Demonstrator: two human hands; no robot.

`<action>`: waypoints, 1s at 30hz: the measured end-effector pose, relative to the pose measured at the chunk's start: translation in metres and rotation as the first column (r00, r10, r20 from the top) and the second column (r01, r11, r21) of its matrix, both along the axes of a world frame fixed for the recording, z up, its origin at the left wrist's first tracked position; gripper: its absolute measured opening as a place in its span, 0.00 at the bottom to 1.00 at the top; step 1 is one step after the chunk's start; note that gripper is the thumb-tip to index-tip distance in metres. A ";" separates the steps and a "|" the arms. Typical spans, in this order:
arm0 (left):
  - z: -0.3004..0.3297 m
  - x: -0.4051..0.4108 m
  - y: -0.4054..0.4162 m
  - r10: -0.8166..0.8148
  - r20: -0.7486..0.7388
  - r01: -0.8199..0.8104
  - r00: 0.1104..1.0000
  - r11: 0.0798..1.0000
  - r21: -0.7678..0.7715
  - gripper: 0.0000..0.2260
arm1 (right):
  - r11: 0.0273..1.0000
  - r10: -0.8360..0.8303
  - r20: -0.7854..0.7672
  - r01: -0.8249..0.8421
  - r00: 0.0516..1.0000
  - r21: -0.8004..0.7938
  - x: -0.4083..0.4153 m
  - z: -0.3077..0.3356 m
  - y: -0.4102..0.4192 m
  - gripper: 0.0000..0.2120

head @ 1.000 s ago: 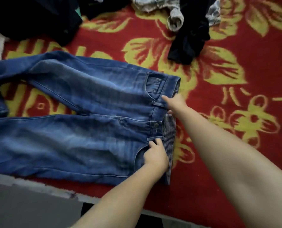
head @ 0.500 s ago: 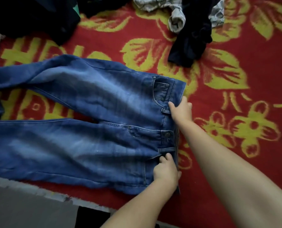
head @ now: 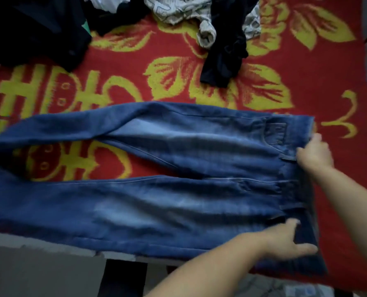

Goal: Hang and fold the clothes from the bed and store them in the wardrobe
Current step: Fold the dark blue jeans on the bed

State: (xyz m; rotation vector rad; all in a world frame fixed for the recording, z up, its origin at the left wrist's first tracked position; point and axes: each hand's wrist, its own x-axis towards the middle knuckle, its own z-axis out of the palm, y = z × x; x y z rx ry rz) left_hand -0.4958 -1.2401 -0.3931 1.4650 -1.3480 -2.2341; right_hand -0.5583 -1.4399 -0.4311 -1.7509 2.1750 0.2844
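Note:
A pair of blue jeans (head: 178,200) lies flat on the red and yellow bed cover (head: 306,82), with the waistband to the right and both legs running off to the left. My left hand (head: 287,239) pinches the near end of the waistband, thumb on top. My right hand (head: 314,154) grips the waistband further up, beside the front pocket. The picture is blurred by motion.
A black garment (head: 223,54) and a white patterned one (head: 178,9) lie crumpled at the far side of the bed. A dark pile of clothes (head: 34,28) fills the far left corner. The bed's near edge and grey floor (head: 39,271) show at the bottom left.
Both hands have drawn the waistband to the right, and the jeans now lie stretched out longer across the bed. The legs lie closer together than before.

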 end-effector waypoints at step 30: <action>0.042 0.771 0.196 0.019 0.520 -0.140 0.854 0.971 0.195 0.08 | 0.318 0.720 0.368 -0.751 0.589 0.579 0.464 0.023 0.124 0.10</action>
